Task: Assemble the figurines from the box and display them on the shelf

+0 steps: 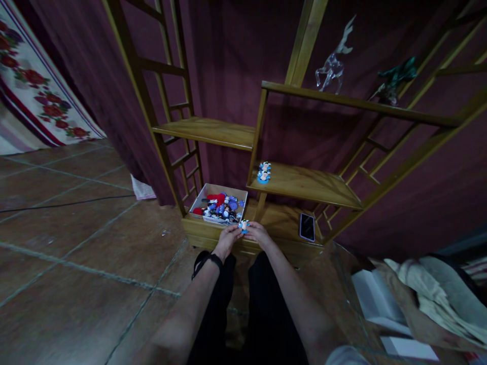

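Between the fingers of both hands is a small blue-and-white toy figurine point(244, 226) on a blue base. My left hand point(229, 238) grips it from the left, and my right hand point(257, 233) from the right. Just beyond my left hand stands an open cardboard box point(206, 217) on the lowest shelf, filled with a jumble of red, purple, white and black toy pieces. Similar blue-and-white figurines point(264, 175) stand one behind the other at the left end of the middle shelf point(304, 185).
A phone point(307, 227) lies on the lowest shelf point(281, 223) at right. Higher up, a clear glass deer point(333, 68) and a dark green figure point(395, 78) stand on the upper board. White boxes point(380, 299) and cloths are on the right. A black cable point(68, 204) crosses the floor at left.
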{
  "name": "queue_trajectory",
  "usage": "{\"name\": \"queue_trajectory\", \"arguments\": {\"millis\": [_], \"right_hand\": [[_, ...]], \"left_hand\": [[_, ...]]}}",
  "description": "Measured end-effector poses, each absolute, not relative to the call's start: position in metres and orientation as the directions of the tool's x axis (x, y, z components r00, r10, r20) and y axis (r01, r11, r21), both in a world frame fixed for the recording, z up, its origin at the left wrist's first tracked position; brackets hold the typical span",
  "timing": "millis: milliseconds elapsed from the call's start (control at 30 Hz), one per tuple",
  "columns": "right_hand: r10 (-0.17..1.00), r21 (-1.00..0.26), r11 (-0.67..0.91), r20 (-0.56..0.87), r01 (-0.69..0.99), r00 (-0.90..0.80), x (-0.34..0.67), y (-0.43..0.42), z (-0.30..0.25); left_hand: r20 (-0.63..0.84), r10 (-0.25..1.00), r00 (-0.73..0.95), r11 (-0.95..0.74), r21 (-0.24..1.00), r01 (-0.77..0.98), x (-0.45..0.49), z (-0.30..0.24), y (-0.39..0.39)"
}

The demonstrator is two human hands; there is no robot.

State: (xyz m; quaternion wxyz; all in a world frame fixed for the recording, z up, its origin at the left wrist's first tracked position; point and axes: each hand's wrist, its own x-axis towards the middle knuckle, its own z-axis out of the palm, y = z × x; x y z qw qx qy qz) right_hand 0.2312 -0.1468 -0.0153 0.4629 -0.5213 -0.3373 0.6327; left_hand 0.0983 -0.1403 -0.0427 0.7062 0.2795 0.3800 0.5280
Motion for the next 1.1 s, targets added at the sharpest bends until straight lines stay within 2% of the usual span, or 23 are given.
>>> {"name": "queue_trajectory", "arguments": {"millis": [267,500,667,1100], "right_hand": [[0.926,-0.907,-0.372,-0.378,-0.198,-0.009,0.231,-0.147,-0.012],[0.927,-0.92,-0.369,-0.374,-0.129,0.012,0.23,-0.146,-0.013],[0.955,-0.956,-0.295,-0.295,-0.016,0.015,0.229,-0.142,-0.026],[0.983,-0.98,-0.169,-0.16,0.106,0.089,0.225,-0.143,-0.029]], "left_hand": [[-0.22,0.949,0.226,0.306,0.811,-0.498,0.098,-0.039,-0.142],[-0.145,0.958,0.247,0.247,0.856,-0.454,0.098,-0.045,-0.141],[-0.095,0.957,0.273,0.209,0.879,-0.428,0.098,-0.047,-0.141],[-0.111,0.969,0.221,0.196,0.889,-0.415,0.098,-0.052,-0.141]]}}
